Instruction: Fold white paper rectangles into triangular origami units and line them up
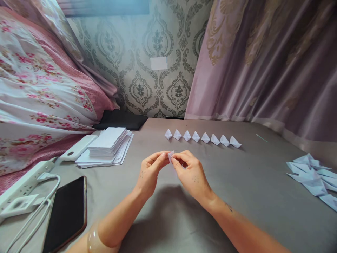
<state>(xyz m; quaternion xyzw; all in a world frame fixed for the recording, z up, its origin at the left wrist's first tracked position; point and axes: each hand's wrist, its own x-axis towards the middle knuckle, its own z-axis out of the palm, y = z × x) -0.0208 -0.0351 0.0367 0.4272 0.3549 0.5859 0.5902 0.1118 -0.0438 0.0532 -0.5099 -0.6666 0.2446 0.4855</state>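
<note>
Between my two hands is a small folded piece of white paper (171, 154), pinched above the middle of the table. My left hand (152, 170) grips its left side with thumb and fingers pressed together. From the right, my right hand (191, 172) pinches the same paper; its lower part is mostly hidden behind the fingers. Beyond the hands, several small folded paper shapes (195, 136) stand in a row, each with a pointed top.
On the left lie a stack of white paper (107, 144), a black phone (67, 211) and a power strip (26, 181) with white cables. More folded paper pieces (313, 175) are heaped at the right edge. A black cloth (121, 120) lies at the back.
</note>
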